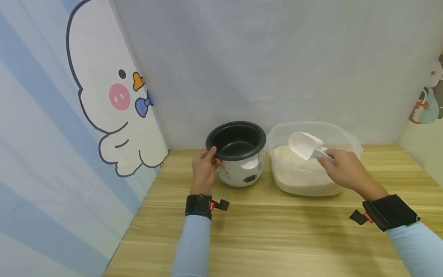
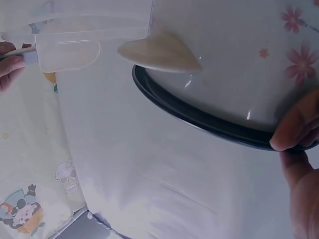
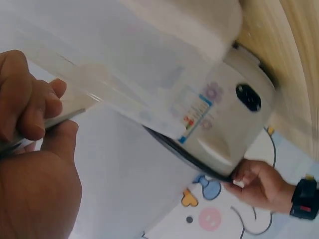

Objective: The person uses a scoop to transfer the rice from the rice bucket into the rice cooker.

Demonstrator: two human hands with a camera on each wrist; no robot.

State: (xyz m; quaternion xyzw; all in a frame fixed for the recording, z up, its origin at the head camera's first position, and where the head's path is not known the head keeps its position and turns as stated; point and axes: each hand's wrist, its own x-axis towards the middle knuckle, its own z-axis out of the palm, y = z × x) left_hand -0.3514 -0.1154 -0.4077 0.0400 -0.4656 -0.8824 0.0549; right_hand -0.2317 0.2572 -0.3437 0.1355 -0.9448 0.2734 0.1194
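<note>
A small white rice cooker (image 1: 242, 173) with pink flower prints holds a black inner pot (image 1: 237, 143) and stands on the wooden table. My left hand (image 1: 212, 154) pinches the pot's left rim, and its fingers (image 2: 298, 125) curl over the black rim (image 2: 199, 118). To the right stands a clear plastic container (image 1: 347, 140) partly filled with white rice (image 1: 294, 161). My right hand (image 1: 327, 157) grips the handle of a white plastic scoop (image 1: 304, 145), held above the rice with its mouth tilted toward the pot. My right hand's fingers (image 3: 37, 107) wrap the scoop handle (image 3: 65, 115).
The wooden table (image 1: 277, 231) meets pale walls behind and on both sides. A cartoon duck picture (image 1: 110, 107) covers the left wall and comes close to the cooker. Both wrists wear black straps (image 1: 199, 205).
</note>
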